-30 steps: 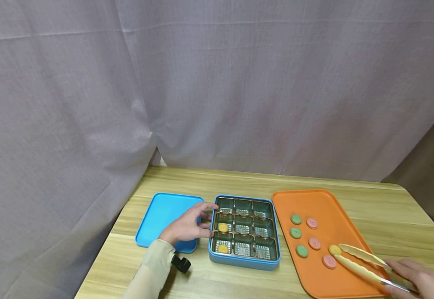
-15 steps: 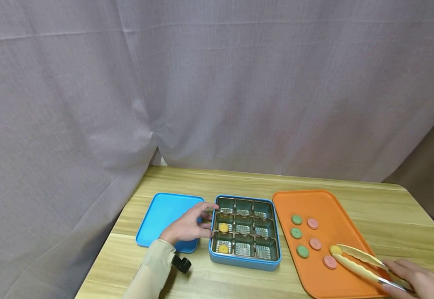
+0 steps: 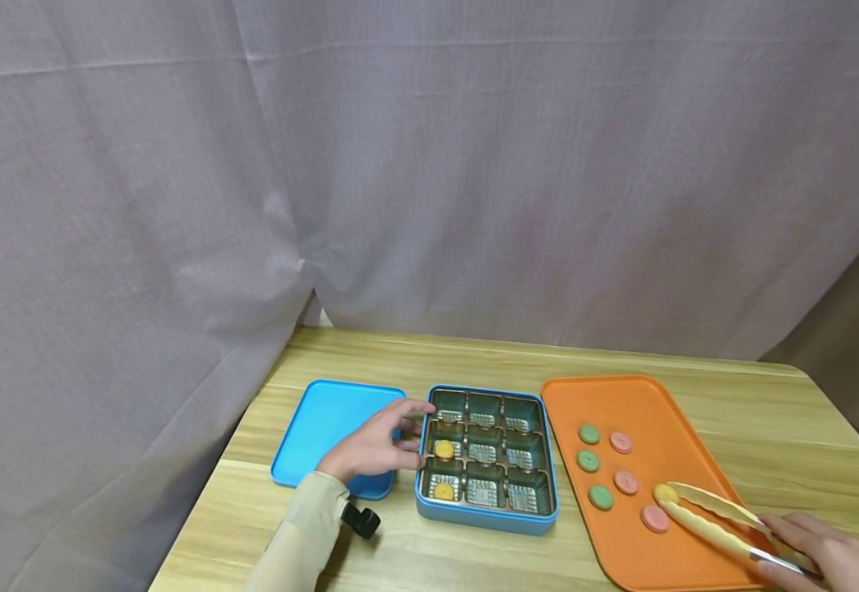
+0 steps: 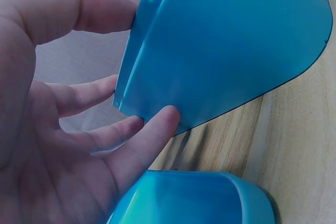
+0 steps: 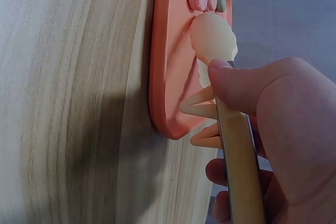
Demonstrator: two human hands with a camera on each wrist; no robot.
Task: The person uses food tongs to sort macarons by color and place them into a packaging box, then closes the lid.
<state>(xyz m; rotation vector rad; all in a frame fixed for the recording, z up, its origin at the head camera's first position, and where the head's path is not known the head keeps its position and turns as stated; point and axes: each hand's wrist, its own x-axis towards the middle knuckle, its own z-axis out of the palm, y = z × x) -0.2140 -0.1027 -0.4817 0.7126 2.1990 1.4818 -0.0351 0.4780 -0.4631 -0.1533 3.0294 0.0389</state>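
Note:
My left hand (image 3: 373,444) rests against the left side of a blue box (image 3: 484,521), its fingers spread and fingertips at the rim. In the left wrist view those fingertips touch the blue wall (image 4: 226,40). A divided metallic insert fills the box; one yellow macaron (image 3: 444,449) lies in the left middle compartment and another yellow macaron (image 3: 444,491) in the left near one. My right hand (image 3: 828,551) grips a pair of tongs (image 3: 710,529) with cream tips. Those tips stand either side of a yellow macaron (image 3: 666,493) over the orange tray (image 3: 607,399).
On the tray lie three green macarons (image 3: 588,460) and three pink macarons (image 3: 625,482), left of and around the tong tips. A blue lid (image 3: 333,423) lies left of the box, partly under my left hand. Behind the wooden table (image 3: 429,345) hangs a grey curtain (image 3: 473,205).
The tong tips have drawn slightly closer together around the yellow macaron on the tray. My left hand keeps its place at the box.

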